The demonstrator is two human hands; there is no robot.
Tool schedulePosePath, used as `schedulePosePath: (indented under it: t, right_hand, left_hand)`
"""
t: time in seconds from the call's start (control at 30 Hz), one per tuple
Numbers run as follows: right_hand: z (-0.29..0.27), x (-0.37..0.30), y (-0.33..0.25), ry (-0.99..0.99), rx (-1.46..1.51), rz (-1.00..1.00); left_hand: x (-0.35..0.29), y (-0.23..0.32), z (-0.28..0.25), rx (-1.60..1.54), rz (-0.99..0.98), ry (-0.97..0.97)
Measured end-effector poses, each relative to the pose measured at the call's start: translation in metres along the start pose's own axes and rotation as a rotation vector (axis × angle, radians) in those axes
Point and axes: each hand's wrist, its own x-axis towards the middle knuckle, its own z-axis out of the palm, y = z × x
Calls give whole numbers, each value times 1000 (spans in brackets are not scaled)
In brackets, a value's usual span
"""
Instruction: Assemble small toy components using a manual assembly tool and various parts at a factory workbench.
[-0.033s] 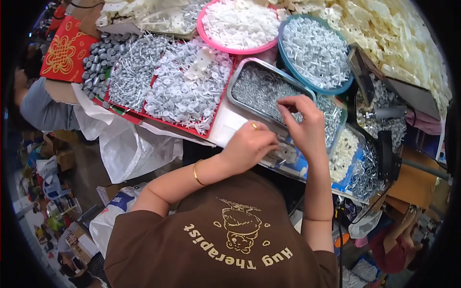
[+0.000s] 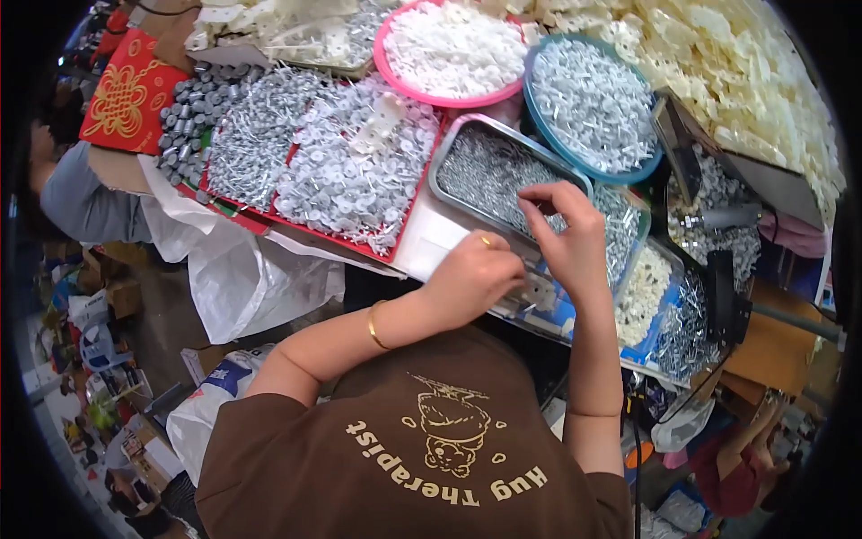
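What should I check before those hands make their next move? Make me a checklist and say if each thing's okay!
1. Right hand over the metal tray: ok.
2. Small silver pieces in that tray: ok, there are lots.
3. Right hand pinching a piece: cannot tell, it's too small to see.
4. Left hand showing what its fingers hold: not ok, they're curled and partly hidden.
5. Red tray with only little pieces in it: not ok, a pale flat plate lies on top.
6. Teal basin filled with pieces: ok.
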Motion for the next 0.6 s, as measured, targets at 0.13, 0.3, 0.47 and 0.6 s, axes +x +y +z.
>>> schedulePosePath:
  t: [0.13, 0.3, 0.47, 0.6]
  right_hand:
    - [-4, -6, -4, 19, 27, 20]
    - [-21, -26, 1, 89, 105, 298]
    - [-13, -26, -11, 29, 190, 277]
    - [-13, -37, -9, 31, 134, 260]
  left_hand:
    - [3, -6, -3, 7, 24, -87]
    - [45, -51, -73, 208, -20, 302]
    - [144, -170, -183, 726, -602, 505]
    - [154, -218, -184, 878, -817, 234]
